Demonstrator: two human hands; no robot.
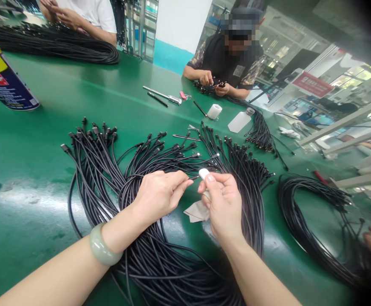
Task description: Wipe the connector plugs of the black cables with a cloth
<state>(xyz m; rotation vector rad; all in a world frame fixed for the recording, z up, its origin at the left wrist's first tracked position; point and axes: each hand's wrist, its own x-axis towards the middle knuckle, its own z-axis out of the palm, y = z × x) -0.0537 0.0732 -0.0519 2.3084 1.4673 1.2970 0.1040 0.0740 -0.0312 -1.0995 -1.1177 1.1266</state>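
My left hand (pixel 161 193), wearing a pale green bangle (pixel 104 246) on its wrist, is closed in a pinch. A thin dark cable end (pixel 195 177) shows just past its fingertips. Close by on the right, my right hand (pixel 222 202) grips a whitish cloth (pixel 198 211). A white rounded piece (pixel 203 173) shows at its fingertips, touching or nearly touching the cable end; whether it is part of the cloth I cannot tell. Beneath and around both hands lie bundles of black cables (pixel 172 267), their plugs (pixel 102 131) fanned out towards the far side.
On the green table (pixel 45 165) a spray can (pixel 9 76) stands at left. Beyond the cables lie a caliper (pixel 162 94), a white roll (pixel 214 111) and a translucent bottle (pixel 240 121). Coiled cables (pixel 295 221) rest at right. Two co-workers (pixel 233 55) handle cables across the table.
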